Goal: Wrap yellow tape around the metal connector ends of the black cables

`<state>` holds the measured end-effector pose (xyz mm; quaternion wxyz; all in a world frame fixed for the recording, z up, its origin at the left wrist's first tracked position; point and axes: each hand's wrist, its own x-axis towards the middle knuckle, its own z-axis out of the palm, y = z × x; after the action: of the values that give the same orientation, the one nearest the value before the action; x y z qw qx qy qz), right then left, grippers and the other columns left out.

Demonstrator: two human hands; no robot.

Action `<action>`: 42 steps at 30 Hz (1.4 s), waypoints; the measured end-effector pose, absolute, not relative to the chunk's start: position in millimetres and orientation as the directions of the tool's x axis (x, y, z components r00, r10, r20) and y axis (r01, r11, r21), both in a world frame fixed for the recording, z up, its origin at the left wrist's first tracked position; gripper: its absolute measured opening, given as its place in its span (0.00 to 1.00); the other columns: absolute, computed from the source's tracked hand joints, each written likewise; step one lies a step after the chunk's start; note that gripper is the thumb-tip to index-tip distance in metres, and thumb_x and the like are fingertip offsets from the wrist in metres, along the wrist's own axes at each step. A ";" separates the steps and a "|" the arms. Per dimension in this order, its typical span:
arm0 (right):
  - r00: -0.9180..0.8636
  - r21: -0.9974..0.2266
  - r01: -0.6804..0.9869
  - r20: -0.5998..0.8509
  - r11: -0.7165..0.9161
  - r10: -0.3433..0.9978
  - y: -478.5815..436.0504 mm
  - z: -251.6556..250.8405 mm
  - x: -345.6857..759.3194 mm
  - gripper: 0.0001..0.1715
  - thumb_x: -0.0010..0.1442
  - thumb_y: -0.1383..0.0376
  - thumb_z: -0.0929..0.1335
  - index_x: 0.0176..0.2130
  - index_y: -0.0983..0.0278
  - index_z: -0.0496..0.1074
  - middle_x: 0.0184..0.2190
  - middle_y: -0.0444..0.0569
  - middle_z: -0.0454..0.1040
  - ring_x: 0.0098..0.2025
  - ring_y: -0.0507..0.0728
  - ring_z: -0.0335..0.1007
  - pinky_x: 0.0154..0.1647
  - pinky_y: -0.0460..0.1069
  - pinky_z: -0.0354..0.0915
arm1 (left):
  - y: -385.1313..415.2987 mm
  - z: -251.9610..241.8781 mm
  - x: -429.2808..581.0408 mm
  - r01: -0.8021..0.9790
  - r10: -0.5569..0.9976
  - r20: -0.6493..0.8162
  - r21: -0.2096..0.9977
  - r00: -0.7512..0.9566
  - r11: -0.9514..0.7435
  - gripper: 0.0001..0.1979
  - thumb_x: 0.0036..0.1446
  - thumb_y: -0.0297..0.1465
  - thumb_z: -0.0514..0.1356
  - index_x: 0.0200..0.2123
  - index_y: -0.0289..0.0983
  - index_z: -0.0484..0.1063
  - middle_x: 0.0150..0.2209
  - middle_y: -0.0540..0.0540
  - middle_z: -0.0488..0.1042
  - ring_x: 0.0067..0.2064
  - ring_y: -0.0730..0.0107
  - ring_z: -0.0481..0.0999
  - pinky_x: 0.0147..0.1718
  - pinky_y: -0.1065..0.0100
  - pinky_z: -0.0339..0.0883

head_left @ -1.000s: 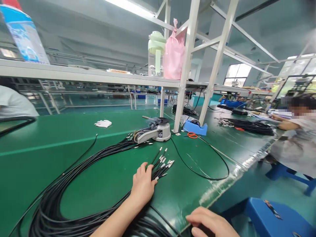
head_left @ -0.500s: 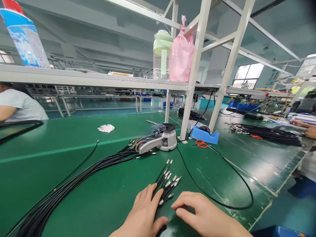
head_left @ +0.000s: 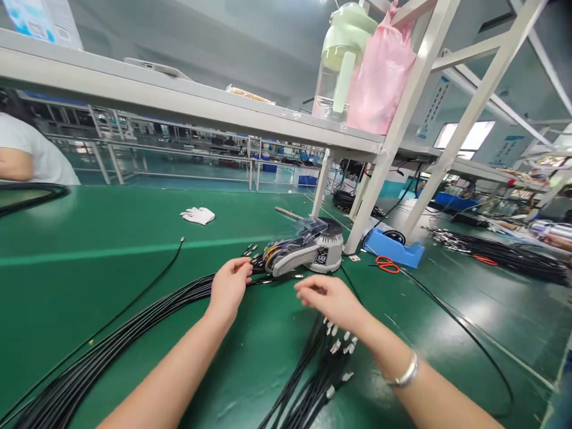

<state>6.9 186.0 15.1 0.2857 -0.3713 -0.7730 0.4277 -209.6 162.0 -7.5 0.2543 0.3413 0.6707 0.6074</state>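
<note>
Your left hand [head_left: 229, 290] rests curled on the black cables [head_left: 134, 328] (I cannot tell if it pinches them). Your right hand [head_left: 328, 301] is open, fingers spread, above the cable ends [head_left: 335, 351].

1. Long black sheathed cables [head_left: 89, 381], lower left: loops cut off by the left and bottom edges
2. Bundle of black cables with silver metal tips [head_left: 326, 375], lower centre: lengths cut off by the bottom edge; tip form too small to tell
3. Grey-and-white tape dispenser [head_left: 322, 253]: contents beneath its clear plastic wrap [head_left: 299, 229] blurred
4. Pink plastic bag [head_left: 379, 77] and blue-and-white printed carton [head_left: 40, 18]: tops cut off by the top edge
5. Person in a white shirt [head_left: 44, 161], far left: body cut off by the left edge
6. Coiled black cables with metal ends [head_left: 500, 253], far right bench: single ends too small to tell
</note>
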 end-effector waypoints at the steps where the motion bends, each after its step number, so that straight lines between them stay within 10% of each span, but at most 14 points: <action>1: -0.535 -0.847 0.352 0.168 0.399 0.828 198.1 17.6 4.0 0.15 0.56 0.62 0.64 0.40 0.67 0.74 0.33 0.52 0.79 0.33 0.55 0.76 0.34 0.49 0.70 | 162.6 -14.9 -210.5 0.135 0.766 0.063 0.990 -0.640 0.031 0.18 0.45 0.37 0.56 0.38 0.35 0.73 0.36 0.42 0.77 0.39 0.62 0.76 0.37 0.64 0.70; 9: -0.450 -0.563 0.564 0.402 0.603 0.797 303.1 75.3 28.3 0.25 0.56 0.70 0.63 0.54 0.65 0.66 0.52 0.54 0.72 0.54 0.56 0.67 0.57 0.55 0.61 | 154.8 -39.8 -222.2 0.149 0.797 0.044 0.987 -0.602 0.058 0.19 0.40 0.40 0.57 0.35 0.38 0.74 0.32 0.43 0.77 0.36 0.56 0.76 0.38 0.56 0.68; 16: -0.680 -0.285 0.670 0.137 0.686 0.721 364.9 111.8 10.3 0.55 0.34 0.74 0.75 0.61 0.57 0.60 0.63 0.54 0.58 0.66 0.66 0.47 0.63 0.59 0.51 | 154.8 -36.5 -215.7 0.193 0.822 0.075 0.980 -0.564 0.042 0.17 0.42 0.40 0.57 0.36 0.39 0.73 0.34 0.44 0.76 0.36 0.58 0.75 0.41 0.56 0.67; 24: -0.706 -0.106 0.704 0.006 0.702 0.709 372.7 126.8 -9.8 0.45 0.39 0.72 0.74 0.57 0.52 0.66 0.55 0.49 0.70 0.54 0.65 0.67 0.53 0.58 0.66 | 146.8 -23.8 -214.2 0.211 0.830 0.114 0.978 -0.547 0.004 0.16 0.45 0.40 0.56 0.36 0.40 0.73 0.34 0.44 0.76 0.36 0.58 0.75 0.40 0.56 0.67; 35: -0.844 -0.121 0.528 0.031 0.840 0.535 319.2 190.4 -38.4 0.47 0.47 0.71 0.71 0.63 0.54 0.55 0.61 0.46 0.63 0.59 0.62 0.61 0.57 0.56 0.62 | 147.0 -22.8 -217.1 0.201 0.792 0.148 0.979 -0.592 -0.033 0.15 0.46 0.38 0.57 0.37 0.38 0.73 0.35 0.43 0.76 0.37 0.58 0.75 0.42 0.54 0.67; 42: -0.965 -0.011 0.245 0.089 0.969 0.245 271.3 208.8 -93.0 0.44 0.45 0.73 0.71 0.60 0.58 0.60 0.59 0.48 0.65 0.56 0.60 0.63 0.54 0.53 0.63 | 140.1 -10.9 -216.2 0.169 0.699 0.243 0.970 -0.672 -0.175 0.25 0.56 0.47 0.53 0.53 0.41 0.65 0.48 0.42 0.72 0.48 0.60 0.73 0.47 0.59 0.67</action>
<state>-93.0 271.3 208.8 0.0449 -0.1235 -0.9913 0.0000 -216.2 140.1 -10.9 0.1952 0.3548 0.6119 0.6794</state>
